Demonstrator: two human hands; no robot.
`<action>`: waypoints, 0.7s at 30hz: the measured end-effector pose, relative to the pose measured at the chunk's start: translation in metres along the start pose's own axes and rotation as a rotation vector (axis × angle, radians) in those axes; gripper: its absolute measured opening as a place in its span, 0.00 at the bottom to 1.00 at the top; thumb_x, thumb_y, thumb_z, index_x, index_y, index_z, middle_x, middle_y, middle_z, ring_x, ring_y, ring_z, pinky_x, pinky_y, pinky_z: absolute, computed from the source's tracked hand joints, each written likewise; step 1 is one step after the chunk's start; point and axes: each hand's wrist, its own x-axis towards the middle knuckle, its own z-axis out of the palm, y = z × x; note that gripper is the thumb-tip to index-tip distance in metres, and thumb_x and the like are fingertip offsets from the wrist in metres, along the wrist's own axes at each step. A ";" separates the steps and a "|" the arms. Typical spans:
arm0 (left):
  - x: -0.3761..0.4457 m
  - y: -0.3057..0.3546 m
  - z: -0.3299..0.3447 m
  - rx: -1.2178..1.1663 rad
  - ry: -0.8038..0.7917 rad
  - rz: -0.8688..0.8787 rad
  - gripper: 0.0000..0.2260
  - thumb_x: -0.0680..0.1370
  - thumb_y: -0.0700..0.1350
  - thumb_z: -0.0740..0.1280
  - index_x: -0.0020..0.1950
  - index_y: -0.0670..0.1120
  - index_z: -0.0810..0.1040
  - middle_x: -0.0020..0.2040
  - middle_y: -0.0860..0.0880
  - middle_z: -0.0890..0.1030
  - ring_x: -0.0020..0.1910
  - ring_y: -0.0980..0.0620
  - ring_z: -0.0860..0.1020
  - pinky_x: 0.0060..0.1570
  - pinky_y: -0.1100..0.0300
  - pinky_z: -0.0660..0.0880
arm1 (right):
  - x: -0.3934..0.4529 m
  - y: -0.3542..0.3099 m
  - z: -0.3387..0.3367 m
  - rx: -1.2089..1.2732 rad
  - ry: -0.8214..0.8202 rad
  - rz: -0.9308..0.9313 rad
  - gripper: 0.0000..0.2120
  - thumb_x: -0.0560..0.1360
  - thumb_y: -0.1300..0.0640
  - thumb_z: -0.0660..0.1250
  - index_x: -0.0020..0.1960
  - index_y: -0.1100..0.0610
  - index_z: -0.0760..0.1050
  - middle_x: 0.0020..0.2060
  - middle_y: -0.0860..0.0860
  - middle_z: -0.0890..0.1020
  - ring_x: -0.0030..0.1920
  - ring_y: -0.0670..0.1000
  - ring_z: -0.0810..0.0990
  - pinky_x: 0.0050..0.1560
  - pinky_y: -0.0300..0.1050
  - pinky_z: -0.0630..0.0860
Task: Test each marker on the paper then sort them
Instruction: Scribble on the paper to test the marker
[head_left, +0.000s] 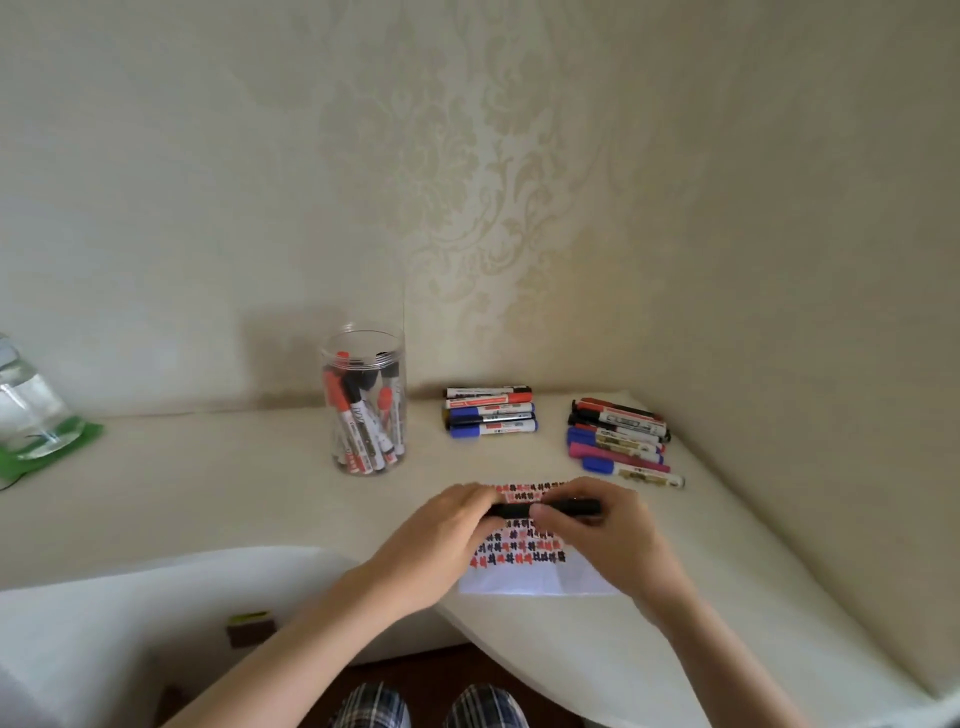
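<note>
Standing upright, clear jar of red and black markers.

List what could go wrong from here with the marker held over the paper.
1. Both hands, left hand and right hand, grip the black marker just above the paper; an uncapped tip might smear the earlier test marks.
2. The two sorted piles, middle pile and right pile, lie close; a marker could land in the wrong one.
3. The right pile's markers lie loosely stacked and may roll.
</note>
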 end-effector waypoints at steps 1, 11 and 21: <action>0.001 0.003 0.002 -0.028 0.014 -0.018 0.09 0.83 0.46 0.61 0.60 0.46 0.74 0.50 0.54 0.75 0.46 0.58 0.74 0.45 0.68 0.70 | -0.004 0.000 0.000 0.150 0.035 0.062 0.05 0.72 0.54 0.74 0.46 0.54 0.82 0.35 0.48 0.85 0.35 0.44 0.82 0.37 0.36 0.77; 0.002 0.021 0.022 -0.093 0.004 0.029 0.06 0.83 0.46 0.60 0.58 0.48 0.73 0.49 0.55 0.77 0.43 0.59 0.75 0.43 0.65 0.73 | -0.020 0.013 0.024 0.407 0.091 0.095 0.12 0.75 0.50 0.69 0.41 0.59 0.82 0.28 0.54 0.75 0.30 0.49 0.70 0.35 0.45 0.69; 0.009 0.019 0.022 -0.216 -0.074 0.084 0.12 0.83 0.51 0.60 0.64 0.51 0.74 0.50 0.60 0.80 0.44 0.64 0.78 0.41 0.70 0.73 | -0.016 0.022 0.006 0.296 -0.024 -0.073 0.14 0.76 0.50 0.66 0.38 0.59 0.78 0.27 0.51 0.73 0.30 0.50 0.68 0.32 0.47 0.64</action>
